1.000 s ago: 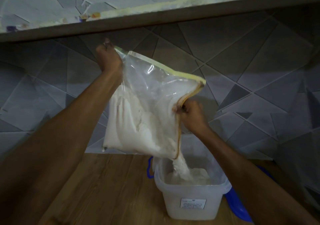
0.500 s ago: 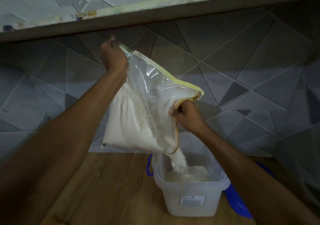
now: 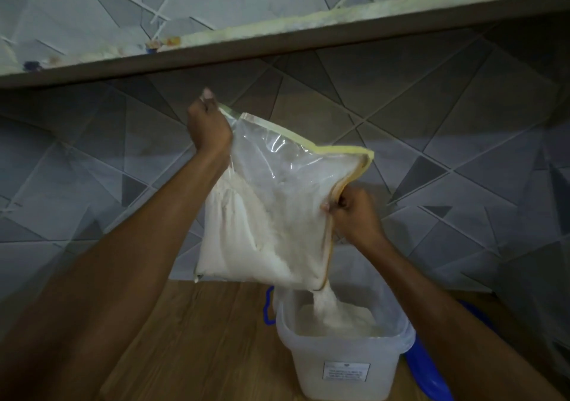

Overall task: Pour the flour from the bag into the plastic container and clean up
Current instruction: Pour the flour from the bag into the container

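Now we have the clear bag [image 3: 277,203] lifted above the wooden counter [image 3: 197,339] and tipped so its yellow-edged mouth faces down and to the right. Our left hand [image 3: 209,129] is closed in a fist around the bag's upper corner, pinching the yellow strip there, and it sits higher than the other hand. Our right hand [image 3: 354,215] is also closed, fingers curled onto the opened edge of the mouth about halfway down its length, holding that side of the bag. Both forearms reach in from the bottom of the view, the left one crossing most of the lower left

Inside the bag the flour [image 3: 246,240] is heaped against the lower left side and slopes toward the open corner. A white stream runs out of that lowest corner and falls straight into the plastic container [image 3: 345,366], which stands upright on the counter directly beneath. We can see a pale mound already lying in its bottom, with the stream landing on it. The container is translucent, roughly square, and carries a small white label [image 3: 347,371] on the wall facing us; the print is too small to read

A blue handle [image 3: 269,308] shows at the container's left rim, and a blue lid [image 3: 431,373] lies on the counter just beside its right side, partly hidden by our right forearm. Behind everything is a wall of grey geometric tiles [image 3: 447,129], with a shelf edge [image 3: 308,33] running across above
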### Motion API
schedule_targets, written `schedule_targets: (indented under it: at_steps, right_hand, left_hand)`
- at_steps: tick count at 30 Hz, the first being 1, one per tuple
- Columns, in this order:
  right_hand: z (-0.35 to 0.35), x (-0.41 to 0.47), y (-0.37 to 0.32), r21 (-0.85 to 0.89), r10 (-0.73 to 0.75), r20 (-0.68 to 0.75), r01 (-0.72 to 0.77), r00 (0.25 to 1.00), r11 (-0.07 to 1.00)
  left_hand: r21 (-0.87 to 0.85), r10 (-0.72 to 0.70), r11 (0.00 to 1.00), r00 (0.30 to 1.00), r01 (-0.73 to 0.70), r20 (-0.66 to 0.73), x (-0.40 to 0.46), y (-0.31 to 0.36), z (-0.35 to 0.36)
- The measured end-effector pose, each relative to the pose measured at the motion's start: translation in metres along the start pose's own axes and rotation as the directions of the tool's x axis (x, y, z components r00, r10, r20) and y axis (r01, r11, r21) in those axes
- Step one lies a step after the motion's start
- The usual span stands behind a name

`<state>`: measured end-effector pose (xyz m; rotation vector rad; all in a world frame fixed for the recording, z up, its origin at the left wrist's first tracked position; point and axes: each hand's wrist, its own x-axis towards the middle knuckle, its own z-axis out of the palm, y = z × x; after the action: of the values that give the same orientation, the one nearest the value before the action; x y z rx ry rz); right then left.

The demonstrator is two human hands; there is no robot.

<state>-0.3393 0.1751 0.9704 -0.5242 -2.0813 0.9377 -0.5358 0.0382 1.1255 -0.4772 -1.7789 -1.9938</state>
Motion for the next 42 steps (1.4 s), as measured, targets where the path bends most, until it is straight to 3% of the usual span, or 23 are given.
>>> schedule_targets:
  at_steps: [5, 8, 11, 17, 19, 23, 25, 27, 32, 39, 42]
  right_hand:
    - [0.0, -0.004, -0.006, 0.009, -0.033, 0.02, 0.033, 0.999, 0.999]
    - [-0.001, -0.003, -0.001, 0.067, 0.044, -0.078, -0.039, 0.996, 0.997]
    - [-0.005, -0.003, -0.001, 0.135, 0.09, -0.068, -0.08, 0.994, 0.988]
    - [-0.02, 0.0, -0.022, 0.322, 0.149, -0.319, -0.04, 0.936, 0.946]
    - [-0.02, 0.004, -0.027, 0.238, 0.099, -0.42, 0.004, 0.902, 0.971]
    - [-0.022, 0.013, -0.045, -0.113, -0.063, -0.517, 0.005, 0.854, 0.994]
    - [-0.022, 0.018, -0.056, -0.258, -0.131, -0.457, 0.01, 0.88, 0.966]
    - [-0.021, 0.025, -0.067, -0.389, -0.238, -0.31, 0.106, 0.92, 0.915]
    - [-0.01, 0.053, -0.119, -0.447, -0.332, 0.084, 0.334, 0.939, 0.83]
    - [0.025, 0.093, -0.153, -0.344, -0.27, 0.176, 0.317, 0.946, 0.884]
    - [0.038, 0.097, -0.159, -0.321, -0.31, 0.143, 0.34, 0.94, 0.884]
  left_hand:
    - [0.019, -0.008, 1.0, 1.0, 0.008, -0.006, 0.004, -0.004, -0.001]
    - [-0.032, -0.026, 0.999, 1.0, 0.026, -0.008, 0.002, -0.005, -0.001]
    - [-0.041, -0.04, 0.998, 0.999, 0.04, -0.002, 0.0, -0.005, -0.001]
    - [-0.087, -0.032, 0.996, 0.999, 0.031, -0.014, -0.001, -0.005, 0.001]
    - [-0.094, -0.029, 0.995, 0.999, 0.028, -0.014, 0.0, -0.006, 0.0]
    - [-0.091, -0.041, 0.995, 0.999, 0.04, -0.007, 0.003, -0.01, -0.001]
    - [-0.095, -0.052, 0.994, 0.999, 0.051, -0.01, 0.003, -0.01, -0.001]
    - [-0.089, -0.049, 0.995, 0.999, 0.047, -0.014, 0.001, -0.009, -0.001]
    - [-0.12, -0.03, 0.992, 0.999, 0.031, 0.01, 0.001, -0.01, -0.002]
    - [-0.154, -0.031, 0.987, 0.997, 0.042, 0.069, 0.001, -0.011, -0.007]
    - [-0.206, -0.035, 0.977, 0.996, 0.05, 0.079, 0.001, -0.013, -0.01]
